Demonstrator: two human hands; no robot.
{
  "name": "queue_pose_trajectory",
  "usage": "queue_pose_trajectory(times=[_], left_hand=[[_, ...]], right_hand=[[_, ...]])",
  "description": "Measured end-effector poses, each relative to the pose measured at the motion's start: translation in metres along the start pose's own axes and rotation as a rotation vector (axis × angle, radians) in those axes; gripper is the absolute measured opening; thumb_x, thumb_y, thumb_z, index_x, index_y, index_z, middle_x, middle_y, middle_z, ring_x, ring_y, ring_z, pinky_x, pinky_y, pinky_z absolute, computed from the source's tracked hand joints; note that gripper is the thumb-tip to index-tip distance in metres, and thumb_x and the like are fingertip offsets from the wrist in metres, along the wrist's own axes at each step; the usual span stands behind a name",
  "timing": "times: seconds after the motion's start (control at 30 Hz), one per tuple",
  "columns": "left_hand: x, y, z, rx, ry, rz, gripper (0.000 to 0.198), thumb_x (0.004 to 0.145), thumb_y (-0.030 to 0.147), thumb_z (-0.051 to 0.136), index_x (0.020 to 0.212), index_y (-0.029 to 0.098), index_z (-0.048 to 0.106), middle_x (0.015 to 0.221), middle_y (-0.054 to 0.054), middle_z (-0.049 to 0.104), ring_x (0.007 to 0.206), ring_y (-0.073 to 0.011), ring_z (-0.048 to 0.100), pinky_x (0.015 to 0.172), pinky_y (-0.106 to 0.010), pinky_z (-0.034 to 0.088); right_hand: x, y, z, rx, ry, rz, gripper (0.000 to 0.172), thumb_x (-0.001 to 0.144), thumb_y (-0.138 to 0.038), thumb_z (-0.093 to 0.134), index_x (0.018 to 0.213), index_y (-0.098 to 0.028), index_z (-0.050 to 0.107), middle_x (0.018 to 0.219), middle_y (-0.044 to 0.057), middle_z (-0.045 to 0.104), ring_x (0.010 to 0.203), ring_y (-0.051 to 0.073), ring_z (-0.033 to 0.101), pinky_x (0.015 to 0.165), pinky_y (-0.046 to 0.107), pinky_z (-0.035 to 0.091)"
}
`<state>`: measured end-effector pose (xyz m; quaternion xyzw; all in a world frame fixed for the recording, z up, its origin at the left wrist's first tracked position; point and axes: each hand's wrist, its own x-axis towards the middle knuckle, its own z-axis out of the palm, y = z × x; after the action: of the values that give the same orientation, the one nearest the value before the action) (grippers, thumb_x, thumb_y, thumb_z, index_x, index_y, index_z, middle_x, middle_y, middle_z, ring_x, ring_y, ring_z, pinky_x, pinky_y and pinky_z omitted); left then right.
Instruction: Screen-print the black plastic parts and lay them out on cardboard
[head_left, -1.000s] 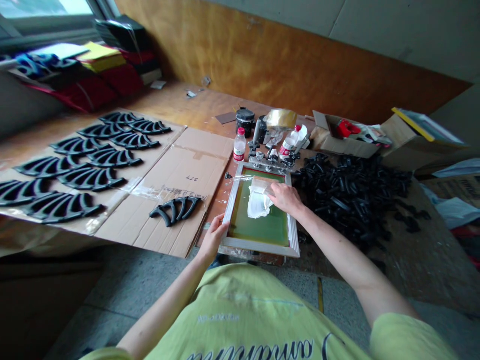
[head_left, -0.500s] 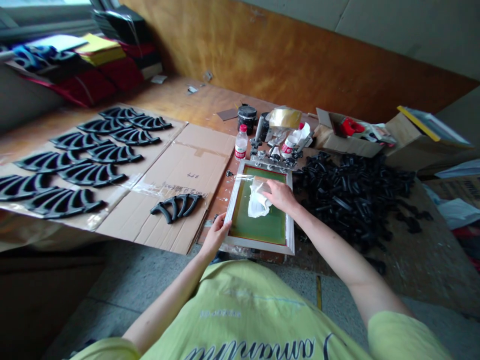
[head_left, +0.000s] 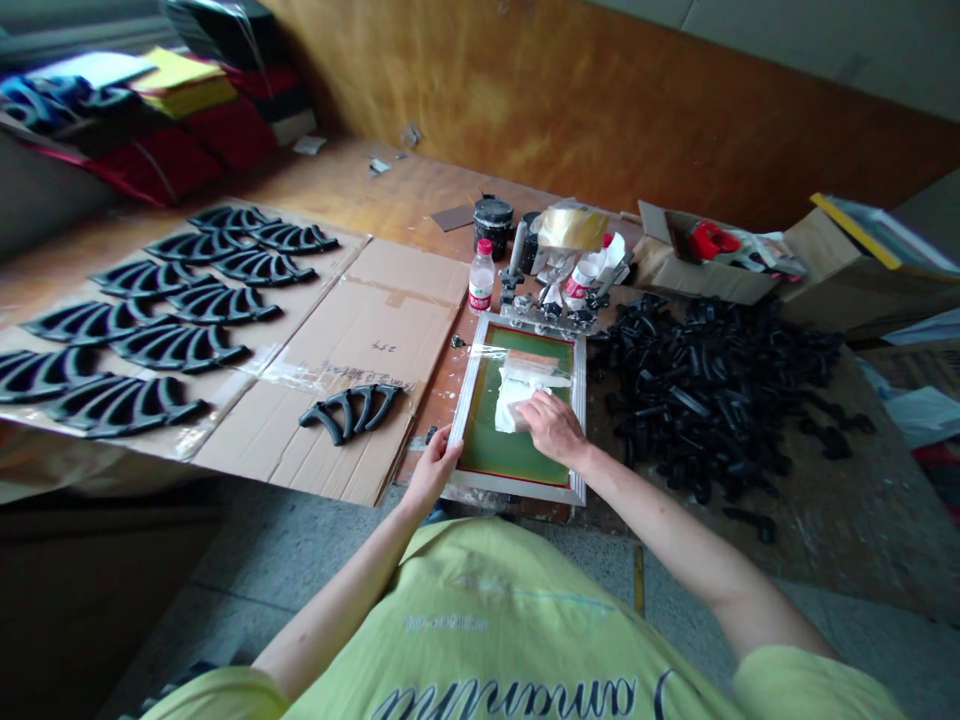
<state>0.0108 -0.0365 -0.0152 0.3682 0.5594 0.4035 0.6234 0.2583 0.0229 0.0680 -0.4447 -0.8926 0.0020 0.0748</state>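
Observation:
A silver-framed printing screen (head_left: 469,400) with green mesh lies before me. My left hand (head_left: 435,462) is closed on its lower left edge. White ink (head_left: 511,388) is spread thickly on the upper middle of the mesh. A squeegee with a wooden handle (head_left: 532,360) rests on the mesh just beyond the ink. Above the lower part of the ink, my right hand (head_left: 553,425) pinches a small flat, pale scraper (head_left: 517,413), partly hidden by the fingers. The screen's far end meets a metal hinge clamp (head_left: 544,320).
Cardboard (head_left: 375,310) on the left bears several black fan-shaped parts (head_left: 180,345), one lying nearer the screen (head_left: 352,412). A heap of small black parts (head_left: 705,385) is at the right. Behind stand a red-capped bottle (head_left: 481,278), a black tub (head_left: 493,225) and an open box (head_left: 720,270).
My right hand has moved from the squeegee's position toward me and now pinches the pale scraper at the ink. The squeegee lies released on the mesh. My left hand stays on the frame.

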Motion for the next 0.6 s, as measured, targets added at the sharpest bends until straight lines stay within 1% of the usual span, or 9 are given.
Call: queue_pose_trajectory(times=[0.1, 0.17, 0.2, 0.27, 0.37, 0.43, 0.5, 0.57, 0.6], left_hand=[[-0.001, 0.002, 0.0, 0.009, -0.002, -0.013, 0.07, 0.079, 0.06, 0.065, 0.134, 0.018, 0.053, 0.094, -0.004, 0.068, 0.085, -0.0199, 0.062, 0.074, -0.029, 0.048], [-0.003, 0.006, 0.001, 0.022, 0.002, -0.029, 0.072, 0.078, 0.061, 0.065, 0.134, 0.018, 0.052, 0.091, -0.004, 0.068, 0.083, -0.0203, 0.062, 0.071, -0.029, 0.047], [-0.004, 0.008, 0.002, 0.029, 0.005, -0.036, 0.073, 0.077, 0.061, 0.065, 0.134, 0.017, 0.052, 0.089, -0.004, 0.068, 0.083, -0.0205, 0.062, 0.07, -0.029, 0.047], [-0.005, 0.013, 0.003, 0.031, 0.008, -0.041, 0.073, 0.076, 0.062, 0.066, 0.134, 0.018, 0.053, 0.086, -0.003, 0.068, 0.081, -0.0207, 0.062, 0.069, -0.029, 0.047], [-0.008, 0.017, 0.004, 0.018, 0.011, -0.046, 0.073, 0.076, 0.061, 0.067, 0.133, 0.017, 0.053, 0.084, -0.002, 0.067, 0.078, -0.0201, 0.062, 0.069, -0.029, 0.047], [-0.009, 0.02, 0.005, 0.006, 0.012, -0.055, 0.074, 0.075, 0.061, 0.068, 0.132, 0.017, 0.053, 0.083, -0.002, 0.066, 0.076, -0.0199, 0.062, 0.068, -0.029, 0.047], [-0.01, 0.022, 0.005, -0.001, 0.018, -0.069, 0.074, 0.074, 0.061, 0.069, 0.132, 0.017, 0.054, 0.083, -0.003, 0.066, 0.074, -0.0197, 0.062, 0.067, -0.029, 0.047], [-0.011, 0.024, 0.006, -0.003, 0.027, -0.078, 0.076, 0.072, 0.062, 0.069, 0.131, 0.016, 0.055, 0.082, -0.002, 0.066, 0.072, -0.0195, 0.062, 0.065, -0.029, 0.047], [-0.011, 0.026, 0.007, -0.002, 0.031, -0.082, 0.077, 0.072, 0.062, 0.07, 0.132, 0.016, 0.055, 0.082, -0.002, 0.066, 0.072, -0.0194, 0.062, 0.065, -0.029, 0.047]], right_hand=[[-0.013, 0.005, -0.007, 0.055, -0.003, -0.156, 0.025, 0.089, -0.005, 0.047, 0.093, -0.015, 0.069, 0.089, 0.01, 0.069, 0.091, 0.024, 0.054, 0.077, 0.035, 0.04], [-0.01, 0.012, -0.014, 0.112, -0.032, -0.184, 0.022, 0.086, -0.006, 0.052, 0.092, -0.016, 0.07, 0.087, 0.009, 0.069, 0.089, 0.023, 0.055, 0.077, 0.034, 0.04], [-0.005, 0.015, -0.017, 0.138, -0.04, -0.167, 0.02, 0.085, -0.007, 0.054, 0.092, -0.017, 0.07, 0.086, 0.008, 0.069, 0.089, 0.023, 0.055, 0.077, 0.034, 0.04], [0.006, 0.018, -0.018, 0.165, -0.018, -0.082, 0.019, 0.084, -0.008, 0.057, 0.093, -0.017, 0.071, 0.088, 0.008, 0.069, 0.091, 0.024, 0.056, 0.079, 0.035, 0.041], [0.006, 0.011, -0.008, 0.135, 0.046, 0.018, 0.024, 0.088, -0.008, 0.05, 0.097, -0.016, 0.071, 0.096, 0.011, 0.07, 0.096, 0.025, 0.056, 0.084, 0.037, 0.043], [-0.007, 0.005, 0.002, 0.137, 0.048, -0.008, 0.028, 0.091, -0.008, 0.046, 0.101, -0.016, 0.071, 0.099, 0.012, 0.07, 0.097, 0.025, 0.056, 0.085, 0.037, 0.045], [-0.019, 0.002, 0.006, 0.172, 0.029, -0.055, 0.029, 0.092, -0.009, 0.045, 0.103, -0.017, 0.071, 0.1, 0.011, 0.07, 0.098, 0.024, 0.057, 0.086, 0.037, 0.046], [-0.02, 0.005, 0.002, 0.206, 0.009, -0.057, 0.023, 0.093, -0.013, 0.049, 0.1, -0.018, 0.071, 0.098, 0.01, 0.07, 0.097, 0.024, 0.058, 0.086, 0.036, 0.047], [-0.014, 0.008, -0.002, 0.218, 0.008, -0.031, 0.02, 0.093, -0.016, 0.052, 0.1, -0.019, 0.071, 0.097, 0.009, 0.07, 0.098, 0.023, 0.059, 0.087, 0.035, 0.047]])
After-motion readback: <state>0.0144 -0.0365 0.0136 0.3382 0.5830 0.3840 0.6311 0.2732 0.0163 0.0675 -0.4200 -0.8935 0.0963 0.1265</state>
